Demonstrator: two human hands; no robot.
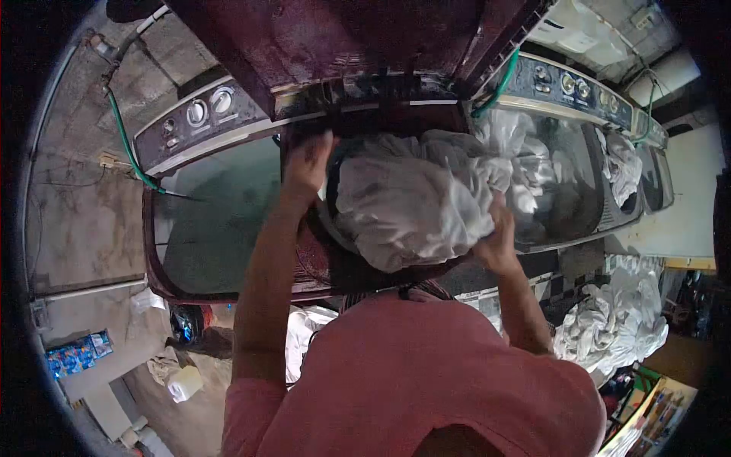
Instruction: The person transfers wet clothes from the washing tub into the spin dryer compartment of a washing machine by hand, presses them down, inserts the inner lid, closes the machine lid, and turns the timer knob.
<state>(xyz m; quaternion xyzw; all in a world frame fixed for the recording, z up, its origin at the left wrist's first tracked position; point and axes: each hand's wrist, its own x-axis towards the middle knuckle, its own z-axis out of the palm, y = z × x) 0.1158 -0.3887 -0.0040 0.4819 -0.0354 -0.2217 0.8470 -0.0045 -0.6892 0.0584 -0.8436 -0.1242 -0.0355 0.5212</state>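
A bulky bundle of wet white cloth [411, 198] fills the round opening of the dark red washing machine [312, 251] in the middle of the head view. At the bundle's left, my left hand [308, 164] is raised over the machine, slightly blurred, with its fingers apart and no cloth in it. On the other side my right hand [499, 236] presses against the bundle's lower right edge, its fingers wrapped round a fold of the cloth. More white cloth lies just behind, toward the right-hand tub.
A water-filled tub [221, 221] with a green hose [126, 137] is at the left. Another washing machine [560, 183] stands at the right. White cloth is piled [617, 316] at the lower right. A raised dark red lid [358, 38] stands behind.
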